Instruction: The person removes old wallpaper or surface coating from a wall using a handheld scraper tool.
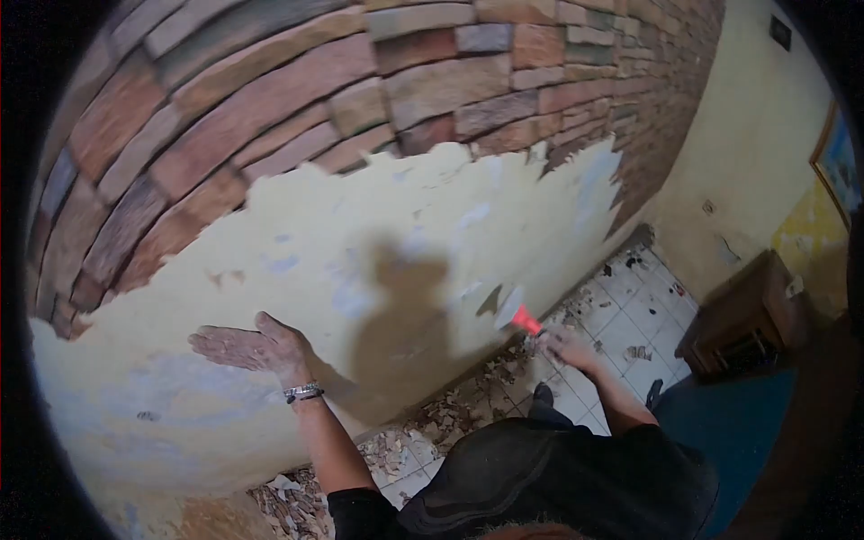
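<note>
Fingers of the right hand point(567, 345) are curled round the red handle of a scraper point(524, 318), so from my end I read that hand as closed on its grip, with the whitish blade reaching toward the wall point(432, 193). The scraper sits low in front of the bare part of that wall, with a small dark shadow just left of the blade; whether the edge touches the surface I cannot tell. The left hand point(247, 349) I see opened flat and empty, fingers straight, thumb standing apart, well to the left of the scraper; from this angle I can't be sure whether it rests against the wall. A bracelet point(303, 392) circles that wrist.

The bare part is pale yellow with bluish patches, and I see the shadow of a head and shoulders falling across it between the two hands. Above, a ragged edge marks where the brick-patterned covering point(450, 81) begins, spreading upward and off to the far corner. Below, loose scraps point(481, 396) lie heaped along the foot of the wall, and smaller bits are scattered over the white-tiled floor point(668, 335). Further right I get a brown wooden cabinet point(733, 315) near the adjoining wall point(747, 135), where a framed picture point(839, 162) hangs
</note>
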The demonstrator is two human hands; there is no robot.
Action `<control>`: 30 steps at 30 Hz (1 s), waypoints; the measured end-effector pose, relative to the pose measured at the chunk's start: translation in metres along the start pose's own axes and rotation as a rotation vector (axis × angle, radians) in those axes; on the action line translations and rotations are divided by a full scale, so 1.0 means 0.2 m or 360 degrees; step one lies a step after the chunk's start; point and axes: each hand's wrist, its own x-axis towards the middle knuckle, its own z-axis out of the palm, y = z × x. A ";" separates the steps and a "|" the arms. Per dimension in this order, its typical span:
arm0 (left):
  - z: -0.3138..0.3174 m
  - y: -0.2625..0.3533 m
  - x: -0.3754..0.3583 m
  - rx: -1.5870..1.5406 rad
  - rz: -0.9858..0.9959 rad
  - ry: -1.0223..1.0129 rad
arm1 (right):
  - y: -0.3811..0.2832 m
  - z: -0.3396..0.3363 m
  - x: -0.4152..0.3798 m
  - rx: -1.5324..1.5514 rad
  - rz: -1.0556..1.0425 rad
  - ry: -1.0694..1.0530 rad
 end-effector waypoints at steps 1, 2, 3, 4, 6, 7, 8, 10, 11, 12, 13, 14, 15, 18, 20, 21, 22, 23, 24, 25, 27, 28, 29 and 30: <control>0.03 0.07 -0.05 -0.0016 0.0016 -0.0029 | 0.04 -0.07 -0.03 0.0007 0.0035 0.0006; 0.05 0.14 -0.10 -0.0042 -0.0014 -0.0053 | 0.02 -0.19 -0.03 0.0172 0.0232 0.0109; 0.07 0.21 -0.15 -0.0061 -0.0047 -0.0069 | 0.01 -0.30 -0.01 0.0335 0.0420 0.0211; 0.08 0.28 -0.19 -0.0059 -0.0041 -0.0076 | 0.02 -0.39 0.02 0.0340 0.0428 0.0208; 0.13 0.41 -0.30 -0.0056 -0.0028 -0.0112 | 0.06 -0.53 0.13 0.0407 0.0315 0.0379; 0.15 0.50 -0.37 -0.0036 -0.0031 -0.0112 | 0.03 -0.59 0.18 0.0410 0.0311 0.0361; 0.18 0.59 -0.44 -0.0033 -0.0030 -0.0177 | -0.03 -0.63 0.24 0.0624 0.0279 0.0350; 0.21 0.79 -0.64 -0.0107 -0.0016 -0.0359 | 0.02 -0.60 0.39 0.1087 0.0288 0.0187; 0.19 0.91 -0.73 -0.0187 0.0003 -0.0477 | 0.10 -0.53 0.48 0.0802 0.0287 0.0274; 0.13 1.04 -0.82 -0.0369 0.0005 -0.0719 | 0.05 -0.49 0.54 0.1152 0.0270 0.0128; 0.05 1.18 -0.92 -0.0550 0.0005 -0.0963 | 0.00 -0.44 0.59 0.1504 0.0268 -0.0030; -0.01 1.33 -0.99 -0.0819 -0.0066 -0.1184 | -0.04 -0.40 0.65 0.1698 0.0155 -0.0159; -0.05 1.41 -1.09 -0.0989 -0.0042 -0.1401 | -0.07 -0.35 0.69 0.1906 0.0049 -0.0280; -0.15 1.48 -1.39 -0.1357 -0.0448 -0.2145 | -0.04 -0.19 0.79 0.1799 -0.0213 -0.0299; -0.19 1.54 -1.35 -0.1155 -0.0626 -0.2196 | -0.12 -0.24 0.78 0.1968 -0.0244 -0.0386; -0.20 1.55 -1.34 -0.0994 -0.0791 -0.2230 | -0.15 -0.25 0.78 0.2006 -0.0252 -0.0439; -0.19 1.53 -1.36 -0.0961 -0.0804 -0.2236 | -0.16 -0.25 0.77 0.2042 -0.0250 -0.0488; -0.16 1.48 -1.41 -0.0882 -0.0768 -0.2163 | -0.16 -0.23 0.78 0.1982 -0.0296 -0.0486; -0.12 1.43 -1.46 -0.0810 -0.0724 -0.2089 | -0.15 -0.21 0.80 0.1998 -0.0284 -0.0495; -0.07 1.37 -1.52 -0.0789 -0.0611 -0.2035 | -0.15 -0.21 0.82 0.1946 -0.0324 -0.0464; -0.03 1.30 -1.54 -0.0663 -0.0514 -0.2073 | -0.18 -0.19 0.83 0.1883 -0.0330 -0.0362; -0.02 1.27 -1.55 -0.0560 -0.0429 -0.2103 | -0.20 -0.19 0.82 0.1885 -0.0316 -0.0352; -0.02 1.24 -1.60 -0.0569 -0.0424 -0.2117 | -0.20 -0.18 0.81 0.1803 -0.0329 -0.0322; -0.02 1.20 -1.64 -0.0662 -0.0377 -0.2048 | -0.21 -0.18 0.82 0.1718 -0.0349 -0.0290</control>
